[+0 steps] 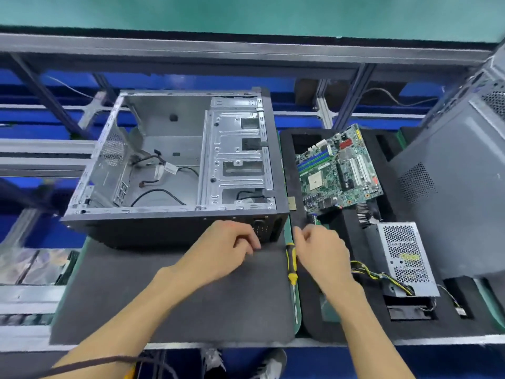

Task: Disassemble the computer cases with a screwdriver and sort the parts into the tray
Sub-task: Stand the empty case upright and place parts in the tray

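Note:
An open computer case [175, 165] lies on its side on a grey mat [169, 294], emptied except for loose cables [164, 170] and a metal drive cage. My left hand [226, 247] hovers over the mat at the case's near edge, fingers loosely curled, holding nothing. My right hand [322, 250] is beside it, fingers loosely curled and empty. A yellow-and-black screwdriver [291, 266] lies on the mat between my hands. In the black foam tray [338, 318] on the right sit a green motherboard [338, 170] and a silver power supply [404, 255].
A second closed grey case [459, 187] stands at the far right, behind the tray. A black fan [410, 307] lies in a tray slot below the power supply. Metal frame rails and blue bins run behind the bench.

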`<state>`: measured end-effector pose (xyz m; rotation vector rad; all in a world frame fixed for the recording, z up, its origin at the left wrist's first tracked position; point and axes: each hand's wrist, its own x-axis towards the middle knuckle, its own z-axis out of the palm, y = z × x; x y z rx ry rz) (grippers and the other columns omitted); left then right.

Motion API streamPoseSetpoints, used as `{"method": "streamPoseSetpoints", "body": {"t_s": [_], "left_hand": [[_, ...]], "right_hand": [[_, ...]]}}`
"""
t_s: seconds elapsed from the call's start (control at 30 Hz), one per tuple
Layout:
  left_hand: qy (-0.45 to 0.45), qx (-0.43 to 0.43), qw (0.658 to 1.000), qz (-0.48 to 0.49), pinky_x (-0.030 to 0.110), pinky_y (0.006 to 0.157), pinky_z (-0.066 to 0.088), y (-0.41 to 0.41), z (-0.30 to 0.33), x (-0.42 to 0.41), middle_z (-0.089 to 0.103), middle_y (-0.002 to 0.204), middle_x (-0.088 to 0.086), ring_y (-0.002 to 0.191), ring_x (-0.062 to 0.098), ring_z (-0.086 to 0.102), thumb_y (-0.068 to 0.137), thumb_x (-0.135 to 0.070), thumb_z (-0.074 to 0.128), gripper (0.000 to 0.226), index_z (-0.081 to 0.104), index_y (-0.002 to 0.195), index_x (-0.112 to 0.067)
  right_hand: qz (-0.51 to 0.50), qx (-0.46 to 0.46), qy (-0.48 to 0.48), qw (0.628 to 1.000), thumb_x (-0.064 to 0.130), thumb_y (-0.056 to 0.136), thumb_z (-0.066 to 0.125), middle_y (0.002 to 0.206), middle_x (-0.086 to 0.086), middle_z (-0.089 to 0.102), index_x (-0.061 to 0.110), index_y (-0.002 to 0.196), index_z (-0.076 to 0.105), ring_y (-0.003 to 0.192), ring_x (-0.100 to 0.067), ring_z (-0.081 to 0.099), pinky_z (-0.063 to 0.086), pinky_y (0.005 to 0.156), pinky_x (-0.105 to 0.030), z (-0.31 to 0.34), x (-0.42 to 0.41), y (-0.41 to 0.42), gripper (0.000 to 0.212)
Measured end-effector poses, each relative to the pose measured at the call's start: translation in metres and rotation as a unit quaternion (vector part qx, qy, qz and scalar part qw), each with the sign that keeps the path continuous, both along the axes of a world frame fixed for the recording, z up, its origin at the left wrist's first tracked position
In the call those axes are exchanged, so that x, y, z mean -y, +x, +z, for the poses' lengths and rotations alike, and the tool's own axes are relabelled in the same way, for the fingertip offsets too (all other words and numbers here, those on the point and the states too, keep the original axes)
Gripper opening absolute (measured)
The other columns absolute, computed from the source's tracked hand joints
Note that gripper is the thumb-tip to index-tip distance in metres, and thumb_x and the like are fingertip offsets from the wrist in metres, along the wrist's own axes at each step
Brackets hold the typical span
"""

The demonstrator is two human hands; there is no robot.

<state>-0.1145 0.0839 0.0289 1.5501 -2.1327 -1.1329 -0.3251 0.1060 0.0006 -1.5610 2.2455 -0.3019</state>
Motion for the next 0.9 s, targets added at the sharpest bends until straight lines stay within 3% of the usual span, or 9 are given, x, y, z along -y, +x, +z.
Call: {"method": "streamPoseSetpoints", "body": {"t_s": [0.13,0.27,0.33,0.4,0.47,0.53,0.67,0.8,0.9], "left_hand": [[-0.155,-0.105,0.974,0.126,0.021,0.055,0.046,0.053,0.06,0.026,0.065,0.065,-0.012,0.058,0.009,0.058,0.082,-0.003,0.044,0.038,0.07,0.076,-0.03],[-0.296,-0.071,0.908,0.289,0.029,0.064,0.052,0.136,0.079,0.076,0.068,0.079,-0.011,0.069,0.006,0.062,0.085,-0.019,0.046,0.023,0.066,0.087,-0.03],[-0.274,-0.003,0.891,0.362,0.044,0.082,0.053,0.178,0.066,0.106,0.067,0.104,0.0,0.093,0.021,0.063,0.092,-0.03,0.052,0.019,0.06,0.108,-0.026],[-0.152,0.066,0.899,0.406,0.05,0.09,0.047,0.211,0.043,0.131,0.058,0.126,0.016,0.111,0.037,0.057,0.094,-0.046,0.056,0.051,0.048,0.131,-0.012],[-0.014,0.082,0.91,0.406,0.045,0.086,0.043,0.223,0.023,0.144,0.056,0.129,0.021,0.114,0.04,0.055,0.092,-0.058,0.056,0.072,0.042,0.138,-0.004],[0.049,0.066,0.923,0.375,0.04,0.079,0.044,0.226,0.007,0.155,0.064,0.111,0.018,0.101,0.037,0.06,0.091,-0.063,0.054,0.07,0.053,0.128,-0.003],[0.006,0.113,0.931,0.348,0.041,0.075,0.047,0.228,-0.002,0.166,0.064,0.092,0.014,0.09,0.038,0.06,0.099,-0.049,0.051,0.044,0.062,0.109,-0.007],[-0.034,0.132,0.934,0.329,0.039,0.069,0.04,0.229,-0.003,0.166,0.064,0.086,0.018,0.081,0.038,0.054,0.1,-0.025,0.049,0.023,0.059,0.086,-0.009],[-0.086,0.131,0.931,0.331,0.037,0.059,0.039,0.231,0.014,0.165,0.06,0.075,0.018,0.07,0.037,0.055,0.095,-0.014,0.05,0.019,0.06,0.081,-0.005]], "right_hand": [[-0.028,0.127,-0.174,0.976,0.04,0.102,0.047,0.072,0.008,0.063,0.019,0.084,0.06,0.068,-0.011,0.058,0.043,0.059,-0.031,0.047,0.052,0.012,0.031],[-0.044,0.215,-0.155,0.963,0.055,0.099,0.048,0.087,0.021,0.054,0.023,0.114,0.057,0.078,0.004,0.052,0.032,0.06,-0.016,0.062,0.115,0.034,0.037],[-0.044,0.243,-0.086,0.965,0.062,0.097,0.047,0.099,0.013,0.055,0.016,0.137,0.048,0.085,-0.006,0.054,0.036,0.066,-0.022,0.059,0.143,0.043,0.062],[-0.052,0.265,-0.024,0.963,0.065,0.095,0.047,0.115,0.002,0.056,0.011,0.144,0.043,0.099,-0.018,0.056,0.04,0.075,-0.031,0.053,0.162,0.052,0.072],[-0.062,0.266,-0.013,0.962,0.061,0.096,0.049,0.106,0.001,0.058,0.012,0.136,0.048,0.089,-0.015,0.057,0.04,0.065,-0.031,0.043,0.173,0.055,0.064],[-0.074,0.248,-0.016,0.966,0.061,0.095,0.051,0.096,0.002,0.057,0.014,0.131,0.051,0.081,-0.011,0.054,0.038,0.058,-0.029,0.037,0.179,0.056,0.059],[-0.073,0.217,-0.001,0.974,0.068,0.086,0.061,0.116,-0.003,0.063,0.016,0.133,0.055,0.106,-0.025,0.06,0.049,0.079,-0.035,0.033,0.182,0.052,0.07],[-0.062,0.201,-0.056,0.976,0.054,0.088,0.067,0.09,0.001,0.065,0.017,0.105,0.067,0.087,-0.02,0.062,0.042,0.058,-0.029,0.034,0.178,0.055,0.041],[-0.057,0.216,-0.099,0.97,0.053,0.089,0.067,0.074,0.002,0.057,0.019,0.084,0.06,0.071,-0.019,0.056,0.036,0.054,-0.028,0.04,0.171,0.053,0.035]]}}
